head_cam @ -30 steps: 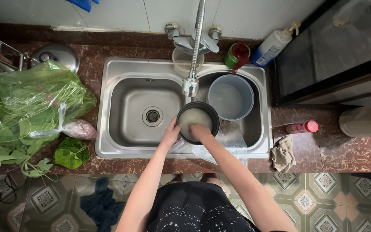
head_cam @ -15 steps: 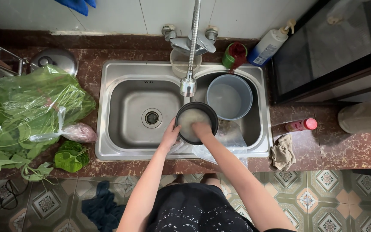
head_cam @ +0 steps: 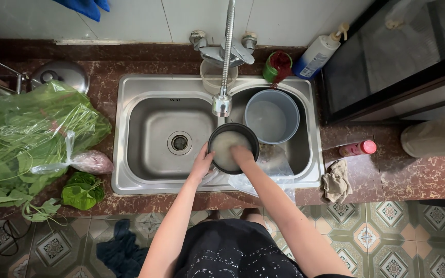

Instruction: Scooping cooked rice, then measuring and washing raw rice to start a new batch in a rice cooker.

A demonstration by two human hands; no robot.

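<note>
A pot (head_cam: 233, 148) sits in the sink (head_cam: 130, 128) under the tap (head_cam: 222, 103) (bucket (head_cam: 272, 116) right of it); greens (head_cam: 27, 139) lie left on the desk (head_cam: 413, 175).

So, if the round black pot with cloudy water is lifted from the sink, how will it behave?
The round black pot probably feels heavy, since cloudy water fills it. It looks wet, so likely slippery. Tilting it may spill; the left hand steadies its rim.

Hands at a dark pot over a steel sink

The left hand (head_cam: 202, 163) grips the rim of the dark pot (head_cam: 233, 148) under the faucet (head_cam: 222, 103); the right hand (head_cam: 243, 156) dips into its cloudy water. A grey bucket (head_cam: 272, 116) stands beside it, bagged greens (head_cam: 27, 139) at the tabletop's left edge.
</note>
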